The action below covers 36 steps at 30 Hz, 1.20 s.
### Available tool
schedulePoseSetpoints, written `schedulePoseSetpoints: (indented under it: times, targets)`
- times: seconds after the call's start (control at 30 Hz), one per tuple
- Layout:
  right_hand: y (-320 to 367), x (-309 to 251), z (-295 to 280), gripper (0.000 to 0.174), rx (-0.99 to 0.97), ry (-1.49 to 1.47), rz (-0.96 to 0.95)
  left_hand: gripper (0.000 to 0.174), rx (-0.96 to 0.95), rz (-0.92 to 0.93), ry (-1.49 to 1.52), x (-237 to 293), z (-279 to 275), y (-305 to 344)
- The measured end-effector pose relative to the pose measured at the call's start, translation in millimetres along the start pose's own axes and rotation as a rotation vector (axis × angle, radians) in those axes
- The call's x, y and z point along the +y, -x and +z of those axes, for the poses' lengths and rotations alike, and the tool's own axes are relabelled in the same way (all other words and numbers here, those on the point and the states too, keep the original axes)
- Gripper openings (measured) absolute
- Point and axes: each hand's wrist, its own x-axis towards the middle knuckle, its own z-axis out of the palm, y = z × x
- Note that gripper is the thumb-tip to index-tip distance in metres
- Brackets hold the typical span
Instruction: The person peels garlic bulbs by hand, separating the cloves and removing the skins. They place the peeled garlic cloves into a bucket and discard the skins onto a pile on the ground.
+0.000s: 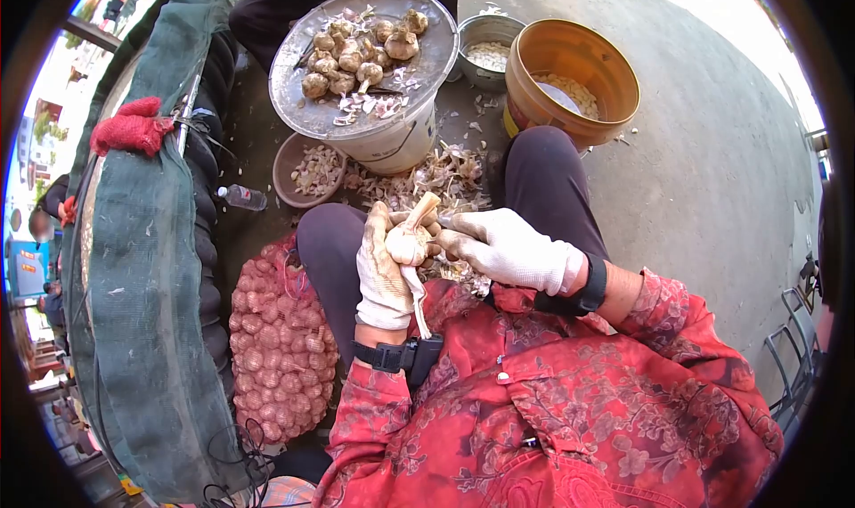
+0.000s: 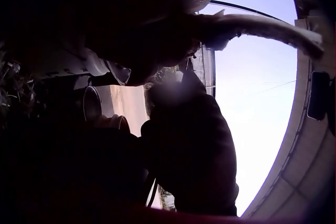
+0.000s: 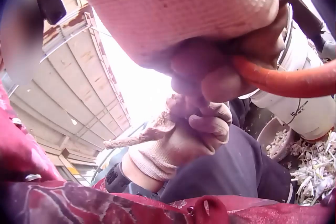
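My gloved left hand [image 1: 381, 281] holds a garlic bulb [image 1: 407, 246] above my lap, its cut stem [image 1: 424, 209] pointing up. A second dry stalk [image 1: 417, 305] hangs below that hand; the left wrist view shows a stalk [image 2: 268, 26] against the bright sky. My gloved right hand [image 1: 512, 248] is close beside the bulb, fingertips towards it. In the right wrist view its curled fingers grip a tool with a curved orange handle [image 3: 294, 80]; the tool's working end is hidden. Garlic skins [image 1: 459, 272] lie on my lap under the hands.
A lidded white bucket [image 1: 392, 152] bears several garlic bulbs [image 1: 352, 54]. Peeled cloves lie in a brown bucket [image 1: 534, 54], a metal pot [image 1: 472, 73] and a pink bowl [image 1: 287, 174]. A net sack of garlic [image 1: 280, 348] stands left; a bottle [image 1: 242, 197] lies near it.
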Motion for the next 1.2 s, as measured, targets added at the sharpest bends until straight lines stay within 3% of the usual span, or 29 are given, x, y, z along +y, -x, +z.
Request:
schedulePoseSetpoints:
  times: [0.27,0.57,0.67,0.73,0.9,0.97,1.03,1.2]
  targets:
    - [5,0,1,0.033,0.069,0.073,-0.022,0.054,0.045,0.2,-0.068,-9,7,2]
    - [12,-6,1,0.031,0.04,0.259,-0.057,0.052,-0.064,0.072,-0.045,-18,-11,-9]
    - [10,-7,4,0.032,0.066,0.168,-0.059,0.052,-0.07,0.114,-0.109,-22,-11,-10]
    - [8,-15,2,0.034,-0.044,-0.08,0.175,0.051,-0.077,0.109,-0.1,-25,-15,-12]
    - [10,-11,4,0.039,-0.051,-0.078,0.112,0.049,-0.079,0.171,-0.283,-16,-9,-6]
    - [9,-8,5,0.04,-0.058,-0.098,0.111,0.049,-0.087,0.181,-0.264,-16,-7,-4]
    - [5,2,12,0.041,-0.148,-0.491,0.214,0.049,-0.097,0.18,-0.191,-19,-4,-3]
    - [8,6,9,0.036,-0.104,-0.606,0.317,0.052,-0.224,0.165,-0.028,-19,4,1]
